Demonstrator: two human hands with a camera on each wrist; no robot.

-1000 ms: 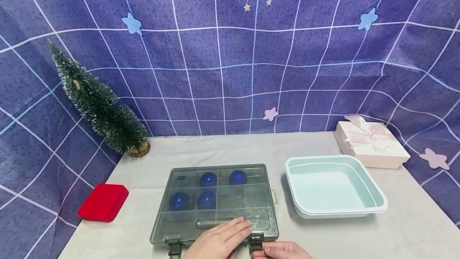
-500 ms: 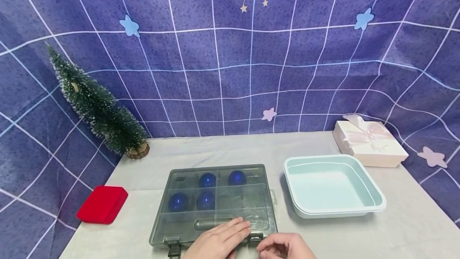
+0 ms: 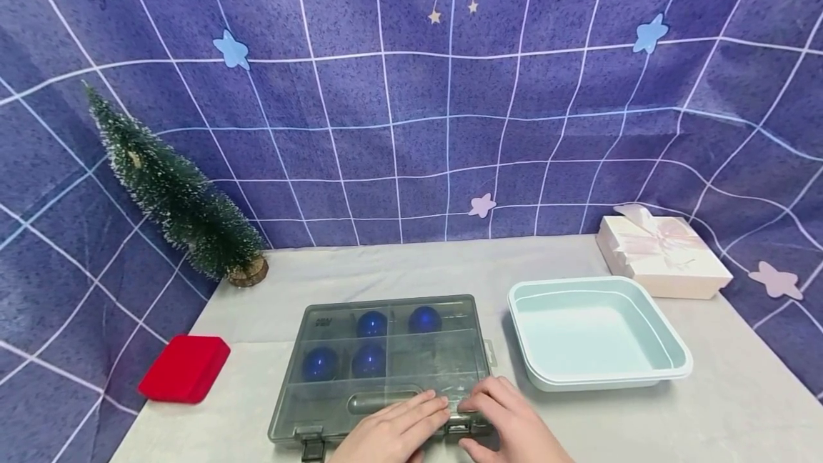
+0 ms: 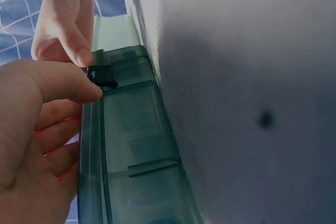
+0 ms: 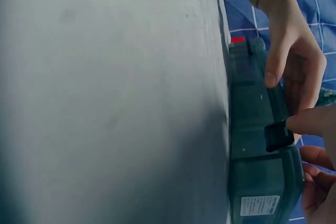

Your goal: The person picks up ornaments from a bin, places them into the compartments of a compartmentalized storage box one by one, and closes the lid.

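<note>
A smoky clear plastic compartment box (image 3: 440, 357) lies with its lid down, and several shiny blue balls (image 3: 369, 361) show through it. My left hand (image 3: 392, 426) rests on the lid near the front edge, fingers straight and together, thumb at the front side. At the front right corner my right hand (image 3: 514, 420) has its fingertips on top of the lid. Its thumb touches the black right latch (image 5: 279, 136) in the right wrist view, so thumb and fingers pinch the box edge there. The left latch (image 3: 313, 449) hangs outward from the front edge.
To the right of the box stands a pale blue tray (image 3: 534, 376), with a white gift box (image 3: 669, 252) behind it. A red case (image 3: 185, 370) lies at the left, near a small frosted pine tree (image 3: 180, 195). A blue grid cloth (image 3: 360, 148) hangs behind.
My right hand has gone from holding the lowered right latch to reaching up over the lid edge, and that latch now lies up against the box. The left hand stays in place.
</note>
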